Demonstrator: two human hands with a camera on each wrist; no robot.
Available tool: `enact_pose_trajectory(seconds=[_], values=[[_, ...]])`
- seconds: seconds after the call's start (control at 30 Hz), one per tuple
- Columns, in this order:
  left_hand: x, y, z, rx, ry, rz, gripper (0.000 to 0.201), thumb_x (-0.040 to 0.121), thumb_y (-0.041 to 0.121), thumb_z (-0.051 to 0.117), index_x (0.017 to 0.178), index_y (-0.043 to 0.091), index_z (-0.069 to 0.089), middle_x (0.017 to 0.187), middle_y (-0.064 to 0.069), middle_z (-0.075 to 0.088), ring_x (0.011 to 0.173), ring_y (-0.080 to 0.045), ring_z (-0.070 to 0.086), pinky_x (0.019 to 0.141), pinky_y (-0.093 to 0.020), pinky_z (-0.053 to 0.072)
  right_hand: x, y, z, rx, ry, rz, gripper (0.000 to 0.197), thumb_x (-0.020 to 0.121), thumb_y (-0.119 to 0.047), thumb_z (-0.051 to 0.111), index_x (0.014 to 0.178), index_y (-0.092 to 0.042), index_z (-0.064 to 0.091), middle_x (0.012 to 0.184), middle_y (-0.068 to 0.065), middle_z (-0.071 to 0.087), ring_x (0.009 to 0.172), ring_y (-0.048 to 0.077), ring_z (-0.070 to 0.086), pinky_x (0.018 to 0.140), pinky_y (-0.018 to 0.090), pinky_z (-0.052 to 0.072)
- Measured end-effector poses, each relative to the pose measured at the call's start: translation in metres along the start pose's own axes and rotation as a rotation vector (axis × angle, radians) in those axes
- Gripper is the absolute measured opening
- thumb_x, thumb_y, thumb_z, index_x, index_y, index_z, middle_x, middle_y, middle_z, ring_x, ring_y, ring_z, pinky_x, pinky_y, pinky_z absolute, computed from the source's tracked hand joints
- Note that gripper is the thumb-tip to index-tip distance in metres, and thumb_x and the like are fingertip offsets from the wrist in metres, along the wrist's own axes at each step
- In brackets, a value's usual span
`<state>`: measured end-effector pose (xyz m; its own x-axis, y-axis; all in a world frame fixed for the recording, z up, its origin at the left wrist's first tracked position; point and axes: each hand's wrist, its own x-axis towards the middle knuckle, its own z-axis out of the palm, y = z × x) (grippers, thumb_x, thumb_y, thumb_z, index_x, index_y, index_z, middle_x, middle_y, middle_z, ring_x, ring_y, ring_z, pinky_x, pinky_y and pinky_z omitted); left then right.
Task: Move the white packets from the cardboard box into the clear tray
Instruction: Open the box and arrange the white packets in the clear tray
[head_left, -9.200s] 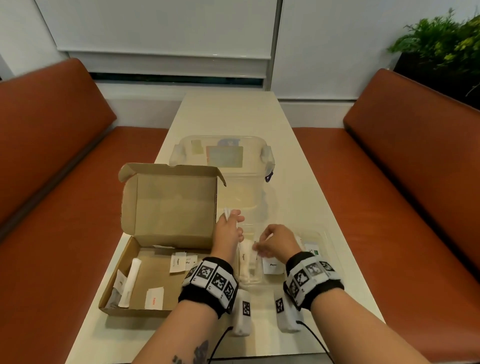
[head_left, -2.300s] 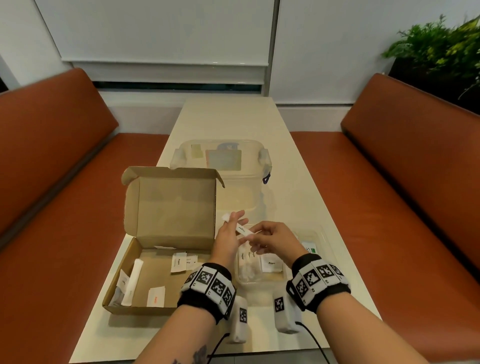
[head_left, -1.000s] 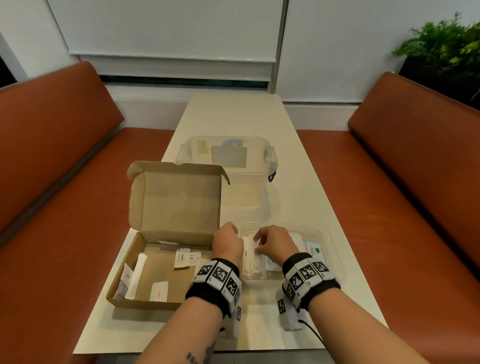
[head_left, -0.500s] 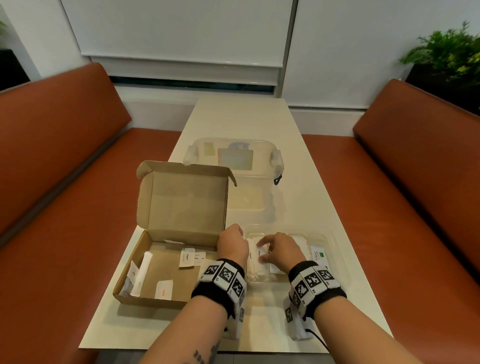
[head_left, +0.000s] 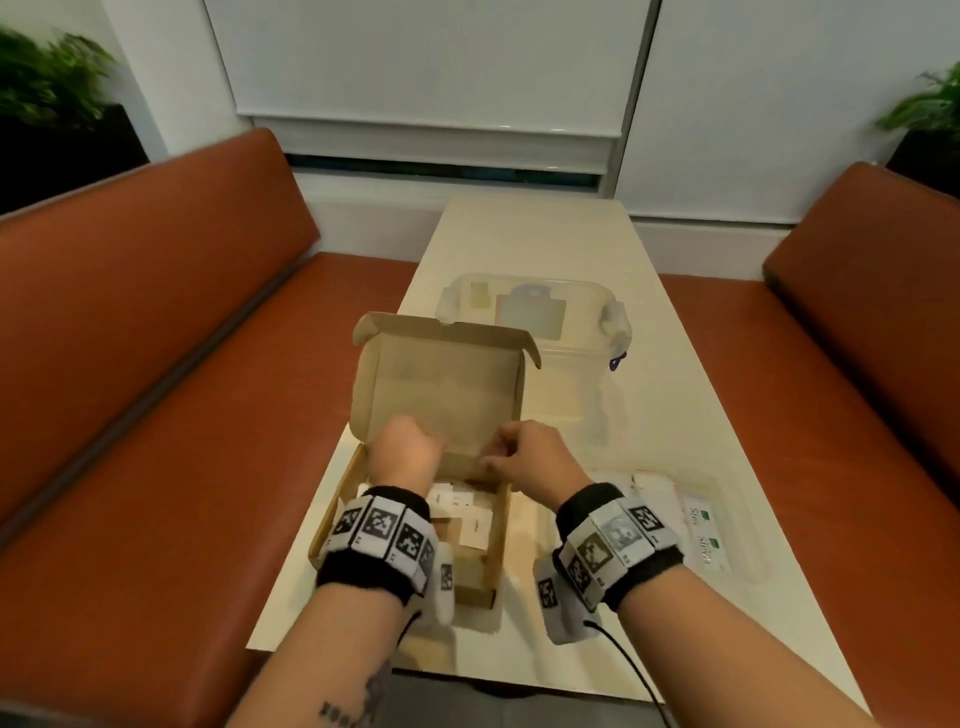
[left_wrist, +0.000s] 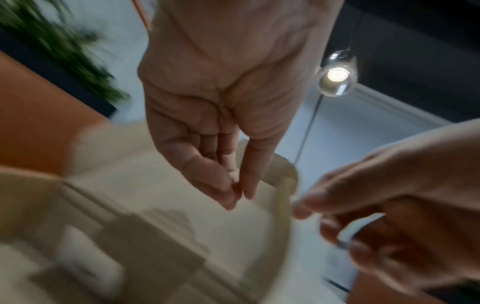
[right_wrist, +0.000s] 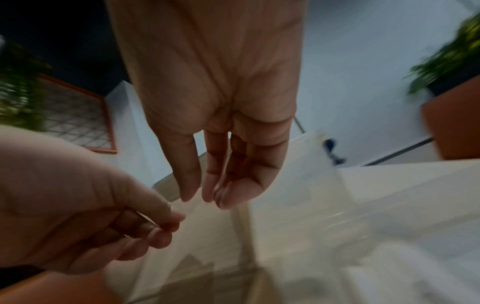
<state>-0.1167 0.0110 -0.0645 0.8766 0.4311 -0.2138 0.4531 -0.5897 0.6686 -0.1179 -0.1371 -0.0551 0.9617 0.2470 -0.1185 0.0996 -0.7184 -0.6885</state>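
Both hands are held over the open cardboard box (head_left: 415, 519) at the near left of the table (head_left: 545, 244). The left hand (head_left: 405, 457) is seen from the wrist views with its fingers loosely curled toward the thumb and nothing between them, so it is judged released and empty. The right hand (head_left: 530, 462) hangs above the box's right wall with relaxed fingers — likewise holding nothing.

Several white packets (head_left: 462, 512) lie flat on the box floor, partly hidden behind the left wrist. Others are already laid in the clear tray (head_left: 727, 499), which sits to the right of the box, near the table's right edge.

The packets are judged to be light, thin and soft, likely to bend and slip when pinched at a corner. A hold across a short end or a long edge, thumb on top and fingertips slid beneath, is thought best; those lying flat against the cardboard may need to be tipped up first.

Room is limited — the upright lid (head_left: 441, 395) closes the far side, and the low walls fence left, right and near, so packets must be lifted up before being carried right. Between box and tray a bare strip of table lies open. A clear lidded tub (head_left: 535, 317) stands farther off, behind the lid, out of the path.
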Motion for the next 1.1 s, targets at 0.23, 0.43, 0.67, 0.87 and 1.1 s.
enact_pose_trajectory(seconds=[0.23,0.43,0.67,0.87,1.1], values=[[0.028,-0.086,-0.044,0.143,0.068,-0.222,0.02,0.088,0.016,0.058,0.103,0.006,0.067,0.107,-0.015,0.067,0.095,-0.032,0.063,0.071,-0.033,0.049,0.016,-0.07,0.075,-0.03,-0.328,0.053,0.013,0.089,-0.017,0.062,0.093,-0.004,0.062,0.084,0.013,0.064,0.074,0.023,0.062,0.074,0.035,0.054],[0.041,-0.111,-0.05,0.003,0.005,-0.265,0.013,0.082,0.02,0.073,0.084,0.008,0.074,0.09,-0.01,0.073,0.084,-0.027,0.068,0.078,-0.038,0.058,0.024,-0.094,0.128,-0.127,-0.392,0.087,0.029,0.096,-0.011,0.045,0.118,0.004,0.058,0.119,0.022,0.061,0.109,0.035,0.06,0.091,0.04,0.051],[0.049,-0.118,-0.051,0.11,-0.034,-0.213,0.027,0.081,0.029,0.071,0.095,0.006,0.071,0.096,-0.012,0.071,0.091,-0.03,0.067,0.077,-0.035,0.056,0.035,-0.093,0.153,0.104,-0.382,0.243,0.035,0.094,-0.012,0.048,0.124,0.005,0.053,0.124,0.024,0.057,0.112,0.038,0.058,0.094,0.045,0.05],[0.054,-0.118,-0.049,0.229,-0.027,-0.18,0.017,0.082,0.013,0.06,0.094,0.008,0.071,0.093,-0.01,0.07,0.086,-0.029,0.065,0.069,-0.032,0.052,0.039,-0.099,0.149,0.373,-0.539,0.487,0.014,0.089,-0.009,0.045,0.093,0.001,0.055,0.102,0.027,0.06,0.09,0.039,0.064,0.098,0.047,0.047],[0.056,-0.118,-0.046,0.264,-0.006,-0.177,0.016,0.084,0.021,0.064,0.093,0.009,0.07,0.09,-0.008,0.067,0.08,-0.026,0.06,0.063,-0.03,0.045,0.036,-0.097,0.151,0.306,-0.564,0.476,0.011,0.085,-0.005,0.056,0.074,-0.005,0.053,0.074,0.012,0.052,0.076,0.029,0.057,0.09,0.042,0.05]])
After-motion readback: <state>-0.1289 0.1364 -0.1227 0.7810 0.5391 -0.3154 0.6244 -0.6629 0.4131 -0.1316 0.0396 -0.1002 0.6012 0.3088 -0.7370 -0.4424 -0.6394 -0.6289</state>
